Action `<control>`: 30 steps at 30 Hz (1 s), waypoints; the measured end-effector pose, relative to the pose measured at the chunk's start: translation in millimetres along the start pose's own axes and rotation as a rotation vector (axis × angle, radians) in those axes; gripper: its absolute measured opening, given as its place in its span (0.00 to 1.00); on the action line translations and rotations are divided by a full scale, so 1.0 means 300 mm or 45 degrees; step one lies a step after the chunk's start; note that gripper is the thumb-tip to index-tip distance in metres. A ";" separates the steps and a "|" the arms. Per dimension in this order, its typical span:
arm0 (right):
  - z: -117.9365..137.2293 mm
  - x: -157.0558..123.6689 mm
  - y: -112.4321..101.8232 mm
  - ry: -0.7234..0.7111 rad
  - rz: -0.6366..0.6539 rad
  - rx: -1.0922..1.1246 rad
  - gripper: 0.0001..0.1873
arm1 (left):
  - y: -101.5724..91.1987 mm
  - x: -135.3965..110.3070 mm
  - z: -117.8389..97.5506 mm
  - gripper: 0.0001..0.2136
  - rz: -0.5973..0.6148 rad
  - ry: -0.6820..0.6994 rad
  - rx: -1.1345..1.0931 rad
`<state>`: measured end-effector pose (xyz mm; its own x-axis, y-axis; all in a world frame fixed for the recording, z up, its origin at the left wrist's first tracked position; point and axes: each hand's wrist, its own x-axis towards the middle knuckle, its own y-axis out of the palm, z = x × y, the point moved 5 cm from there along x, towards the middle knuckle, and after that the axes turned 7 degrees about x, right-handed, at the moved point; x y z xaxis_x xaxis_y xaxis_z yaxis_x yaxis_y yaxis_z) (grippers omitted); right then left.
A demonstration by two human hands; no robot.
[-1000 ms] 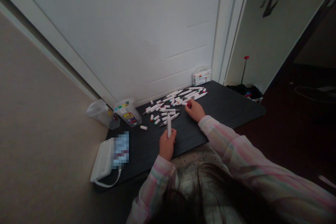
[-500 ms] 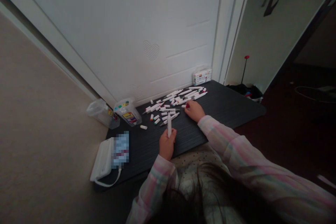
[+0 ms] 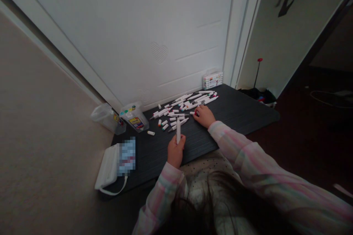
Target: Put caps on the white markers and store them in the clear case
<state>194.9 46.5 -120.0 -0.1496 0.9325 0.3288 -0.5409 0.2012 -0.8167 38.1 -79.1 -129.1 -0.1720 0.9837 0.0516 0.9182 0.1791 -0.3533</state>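
Note:
My left hand point(image 3: 175, 151) is closed around a white marker point(image 3: 178, 132), held upright above the front part of the dark table point(image 3: 149, 158). To its right, my right hand point(image 3: 204, 116) has its fingers closed at the edge of the pile, on a white marker cap with a red end point(image 3: 192, 113). Loose uncapped markers point(image 3: 180, 99) and small white caps with coloured ends lie scattered in front of both hands. A single cap with a yellowish end point(image 3: 150, 133) lies apart, left of my left hand.
At the table's left back stand two clear plastic containers, one holding several markers point(image 3: 134, 117), the other point(image 3: 106, 117) beside it. A packed marker case point(image 3: 212, 80) stands against the white door point(image 3: 124, 36). A white device with a strap point(image 3: 108, 167) lies front left.
Both hands stay almost in place. The fingers of my right hand have shifted slightly at the red-ended cap; the view has moved a little.

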 end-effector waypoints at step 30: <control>-0.082 0.007 -0.031 0.349 -0.013 -0.021 0.15 | -0.002 -0.004 -0.001 0.10 0.003 0.005 0.004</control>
<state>220.0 54.0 -123.5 0.0863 0.9764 0.1981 -0.5273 0.2135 -0.8224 37.8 -80.4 -128.6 -0.1684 0.9842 0.0542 0.9175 0.1766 -0.3563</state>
